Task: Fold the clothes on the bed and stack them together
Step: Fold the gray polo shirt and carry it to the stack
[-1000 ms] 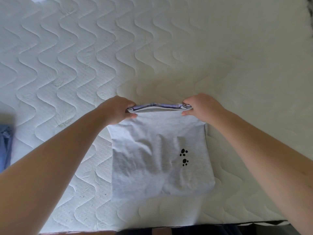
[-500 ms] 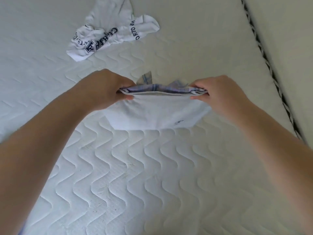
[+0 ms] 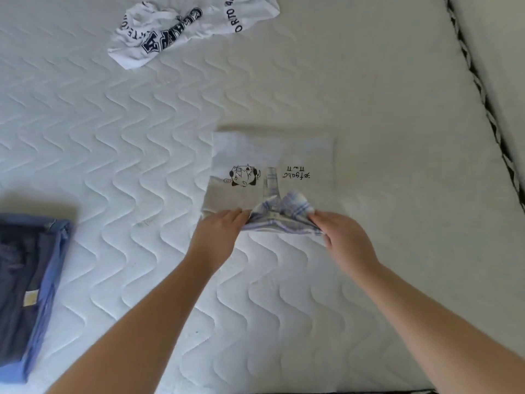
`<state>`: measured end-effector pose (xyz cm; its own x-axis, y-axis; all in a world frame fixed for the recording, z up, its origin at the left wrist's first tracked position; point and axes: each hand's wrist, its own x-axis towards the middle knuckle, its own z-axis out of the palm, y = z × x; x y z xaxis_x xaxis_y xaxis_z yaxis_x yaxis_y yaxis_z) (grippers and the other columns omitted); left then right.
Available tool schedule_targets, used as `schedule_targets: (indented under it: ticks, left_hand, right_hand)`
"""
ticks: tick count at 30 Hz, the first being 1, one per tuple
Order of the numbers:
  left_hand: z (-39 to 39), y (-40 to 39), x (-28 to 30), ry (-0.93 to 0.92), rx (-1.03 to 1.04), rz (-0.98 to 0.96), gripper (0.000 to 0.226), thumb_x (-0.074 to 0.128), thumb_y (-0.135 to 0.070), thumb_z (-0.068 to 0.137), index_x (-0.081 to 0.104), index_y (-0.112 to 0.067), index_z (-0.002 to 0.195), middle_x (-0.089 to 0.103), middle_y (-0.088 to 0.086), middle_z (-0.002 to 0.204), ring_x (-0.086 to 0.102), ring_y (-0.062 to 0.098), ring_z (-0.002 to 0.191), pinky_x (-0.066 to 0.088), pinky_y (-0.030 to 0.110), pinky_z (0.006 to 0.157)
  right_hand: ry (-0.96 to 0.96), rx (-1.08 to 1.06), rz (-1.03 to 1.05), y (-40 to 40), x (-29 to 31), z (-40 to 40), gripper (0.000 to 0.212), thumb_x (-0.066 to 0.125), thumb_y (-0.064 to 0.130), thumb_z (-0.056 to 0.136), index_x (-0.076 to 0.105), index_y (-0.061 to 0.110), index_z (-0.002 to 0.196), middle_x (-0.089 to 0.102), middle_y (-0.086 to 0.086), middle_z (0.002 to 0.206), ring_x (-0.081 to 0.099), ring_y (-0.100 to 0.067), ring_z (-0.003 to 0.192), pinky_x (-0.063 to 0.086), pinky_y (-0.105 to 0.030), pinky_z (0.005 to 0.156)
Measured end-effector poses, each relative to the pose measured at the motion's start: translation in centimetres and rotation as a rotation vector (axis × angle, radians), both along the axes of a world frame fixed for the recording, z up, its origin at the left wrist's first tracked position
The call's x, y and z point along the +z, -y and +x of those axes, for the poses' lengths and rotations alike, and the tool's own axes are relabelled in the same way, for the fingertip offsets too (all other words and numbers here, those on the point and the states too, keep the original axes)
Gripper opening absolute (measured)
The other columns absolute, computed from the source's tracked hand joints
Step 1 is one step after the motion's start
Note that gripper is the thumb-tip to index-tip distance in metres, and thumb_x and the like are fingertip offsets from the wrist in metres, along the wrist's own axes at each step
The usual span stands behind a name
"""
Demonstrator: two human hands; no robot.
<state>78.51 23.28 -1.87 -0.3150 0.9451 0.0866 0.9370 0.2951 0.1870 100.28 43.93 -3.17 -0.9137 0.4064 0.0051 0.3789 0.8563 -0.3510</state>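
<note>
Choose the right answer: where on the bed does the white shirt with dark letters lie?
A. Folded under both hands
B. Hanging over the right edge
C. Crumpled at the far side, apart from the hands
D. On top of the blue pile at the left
C: the white shirt with dark letters lies crumpled at the far side of the bed, well apart from both hands.

The bed's white mattress [image 3: 159, 155] has wavy stitched lines all over it. A black and white braided edge [image 3: 480, 92] runs down it at 2 o'clock. Past it sits a plain pale strip [image 3: 502, 38].
</note>
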Motion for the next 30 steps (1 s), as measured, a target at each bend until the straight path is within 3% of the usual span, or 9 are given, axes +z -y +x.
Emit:
schedule_targets:
  ticks: [4, 8, 11, 16, 19, 23, 26, 28, 30]
  left_hand:
    - [6.3, 4.4, -7.6, 0.095, 0.067, -0.157, 0.064, 0.080, 0.009, 0.057, 0.069, -0.004, 0.118, 0.072, 0.011, 0.111, 0.070, 0.031, 0.098, 0.057, 0.040, 0.083]
    - [10.2, 7.0, -10.1, 0.098, 0.142, -0.276, 0.069, 0.050, -0.001, 0.079, 0.043, -0.005, 0.147, 0.042, 0.014, 0.152, 0.039, 0.034, 0.141, 0.036, 0.046, 0.113]
    - [11.3, 7.5, -9.8, 0.108, 0.174, -0.373, 0.077, 0.046, -0.011, 0.080, 0.027, -0.009, 0.154, 0.022, 0.010, 0.162, 0.021, 0.030, 0.150, 0.026, 0.047, 0.118]
    - [10.2, 5.6, -8.8, 0.161, 0.166, -0.322, 0.073, 0.073, -0.028, 0.079, 0.048, -0.009, 0.144, 0.042, 0.013, 0.152, 0.039, 0.032, 0.141, 0.037, 0.052, 0.112]
    - [9.5, 4.2, -8.2, 0.216, 0.134, -0.190, 0.062, 0.077, -0.026, 0.079, 0.056, -0.013, 0.136, 0.055, 0.011, 0.138, 0.052, 0.032, 0.128, 0.045, 0.049, 0.105]
    - [8.8, 2.1, -8.0, 0.290, 0.147, -0.095, 0.035, 0.077, -0.013, 0.076, 0.067, -0.014, 0.110, 0.067, 0.004, 0.107, 0.065, 0.029, 0.099, 0.052, 0.043, 0.086]
    - [8.4, 1.2, -7.4, 0.475, 0.173, -0.092, 0.014, 0.067, -0.012, 0.087, 0.070, -0.014, 0.101, 0.069, 0.001, 0.094, 0.066, 0.026, 0.085, 0.050, 0.037, 0.076]
    - [7.9, 0.5, -6.7, 0.689, 0.362, -0.130, 0.018, 0.060, -0.019, 0.095, 0.070, -0.017, 0.110, 0.069, -0.003, 0.098, 0.064, 0.018, 0.087, 0.049, 0.032, 0.078]
    - [7.0, -0.1, -6.5, 0.824, 0.526, -0.154, 0.019, 0.055, -0.027, 0.099, 0.069, -0.020, 0.111, 0.068, -0.007, 0.088, 0.061, 0.013, 0.078, 0.049, 0.028, 0.072]
  right_hand:
    - [0.182, 0.053, -0.010, 4.1, -5.8, 5.0, 0.053, 0.051, 0.010, 0.079, 0.055, 0.016, 0.132, 0.066, -0.003, 0.123, 0.064, -0.028, 0.110, 0.053, -0.038, 0.087]
    - [0.334, 0.029, 0.013, 6.7, -7.5, 7.4, 0.063, 0.040, 0.018, 0.085, 0.038, 0.012, 0.148, 0.044, -0.010, 0.149, 0.043, -0.029, 0.137, 0.038, -0.040, 0.106]
    - [0.399, 0.025, 0.020, 8.0, -7.7, 7.7, 0.071, 0.034, 0.024, 0.082, 0.032, 0.011, 0.151, 0.033, -0.017, 0.155, 0.033, -0.033, 0.143, 0.023, -0.042, 0.113]
    - [0.217, -0.118, -0.067, 8.4, -6.6, 6.1, 0.060, 0.041, 0.027, 0.080, 0.042, 0.021, 0.140, 0.055, -0.007, 0.133, 0.051, -0.030, 0.126, 0.029, -0.043, 0.109]
    - [0.042, -0.304, -0.149, 7.9, -6.2, 4.7, 0.050, 0.058, 0.030, 0.085, 0.049, 0.014, 0.133, 0.061, -0.003, 0.116, 0.058, -0.027, 0.109, 0.035, -0.041, 0.104]
    - [0.098, -0.392, -0.423, 7.0, -6.2, 2.3, 0.074, 0.071, 0.031, 0.087, 0.033, 0.011, 0.149, 0.053, -0.005, 0.138, 0.047, -0.022, 0.126, 0.035, -0.038, 0.108]
    - [0.113, -0.379, -0.563, 6.3, -6.2, 0.4, 0.049, 0.067, 0.030, 0.091, 0.053, 0.011, 0.134, 0.064, -0.003, 0.121, 0.058, -0.020, 0.115, 0.046, -0.031, 0.091]
    - [0.113, -0.370, -0.566, 5.8, -6.0, -0.5, 0.027, 0.062, 0.027, 0.095, 0.064, 0.008, 0.114, 0.068, -0.001, 0.102, 0.064, -0.022, 0.099, 0.039, -0.025, 0.073]
    - [0.117, -0.367, -0.558, 5.4, -5.8, -1.0, 0.021, 0.060, 0.024, 0.096, 0.068, 0.006, 0.106, 0.070, -0.005, 0.098, 0.063, -0.022, 0.089, 0.032, -0.023, 0.066]
